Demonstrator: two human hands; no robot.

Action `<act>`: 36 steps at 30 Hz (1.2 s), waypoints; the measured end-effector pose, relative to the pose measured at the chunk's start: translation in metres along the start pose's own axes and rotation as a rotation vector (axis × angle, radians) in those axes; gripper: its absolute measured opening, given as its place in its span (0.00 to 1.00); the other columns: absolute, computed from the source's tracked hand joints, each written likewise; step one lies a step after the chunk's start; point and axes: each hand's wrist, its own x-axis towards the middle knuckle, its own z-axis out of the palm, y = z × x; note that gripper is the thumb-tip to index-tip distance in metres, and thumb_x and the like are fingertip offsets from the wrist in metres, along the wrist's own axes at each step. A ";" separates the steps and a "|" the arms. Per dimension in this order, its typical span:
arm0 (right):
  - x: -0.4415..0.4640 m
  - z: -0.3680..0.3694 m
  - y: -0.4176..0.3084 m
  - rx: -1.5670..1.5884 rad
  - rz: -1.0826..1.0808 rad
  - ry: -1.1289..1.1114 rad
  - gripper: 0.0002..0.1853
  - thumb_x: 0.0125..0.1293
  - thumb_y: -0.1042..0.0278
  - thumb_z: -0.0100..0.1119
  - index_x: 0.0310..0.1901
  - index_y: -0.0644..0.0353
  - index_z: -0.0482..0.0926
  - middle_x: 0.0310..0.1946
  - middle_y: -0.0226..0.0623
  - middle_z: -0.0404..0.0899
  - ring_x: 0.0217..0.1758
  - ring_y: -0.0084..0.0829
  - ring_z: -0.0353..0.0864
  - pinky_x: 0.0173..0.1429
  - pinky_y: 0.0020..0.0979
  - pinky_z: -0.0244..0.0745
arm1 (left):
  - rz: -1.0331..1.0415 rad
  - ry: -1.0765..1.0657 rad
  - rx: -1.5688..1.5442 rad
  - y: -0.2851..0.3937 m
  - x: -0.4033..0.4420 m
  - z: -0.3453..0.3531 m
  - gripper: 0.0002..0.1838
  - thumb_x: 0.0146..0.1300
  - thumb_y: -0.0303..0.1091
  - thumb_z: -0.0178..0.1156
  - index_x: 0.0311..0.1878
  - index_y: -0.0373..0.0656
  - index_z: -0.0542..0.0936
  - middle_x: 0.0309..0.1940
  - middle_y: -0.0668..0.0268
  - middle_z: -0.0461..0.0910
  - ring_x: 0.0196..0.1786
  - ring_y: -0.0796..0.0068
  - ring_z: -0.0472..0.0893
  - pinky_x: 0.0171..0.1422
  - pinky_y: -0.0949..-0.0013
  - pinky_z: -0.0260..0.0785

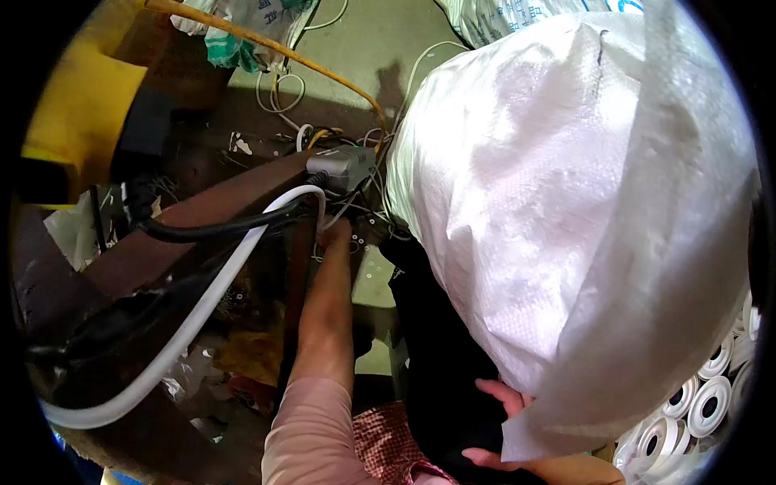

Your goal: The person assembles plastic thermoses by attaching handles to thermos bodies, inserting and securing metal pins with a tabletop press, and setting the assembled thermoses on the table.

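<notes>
My left arm reaches down toward the floor, and my left hand (335, 233) is among the cables just below a grey plastic box (343, 166). Its fingers are hidden, so what it touches does not show. A large, full white woven sack (517, 194) takes up the right side. At its lower left edge, my right hand (499, 404) is partly covered by the hanging sack flap (558, 420). Its visible fingers and thumb are spread apart against dark cloth (440, 347), with no object visible between them.
A thick white cable (190, 331) and a black cable (218, 232) cross the dark brown frame (202, 190). Upper left is a yellow and black device (85, 105). White ring-shaped rolls (710, 406) lie lower right. Small white rings (360, 240) are scattered on the floor.
</notes>
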 end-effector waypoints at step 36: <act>0.024 0.017 -0.020 0.144 -0.065 0.204 0.50 0.34 0.52 0.82 0.65 0.54 0.74 0.56 0.52 0.66 0.59 0.51 0.71 0.62 0.47 0.70 | -0.003 -0.058 0.011 -0.094 0.009 0.055 0.45 0.70 0.69 0.50 0.77 0.41 0.61 0.67 0.47 0.75 0.63 0.44 0.78 0.64 0.46 0.71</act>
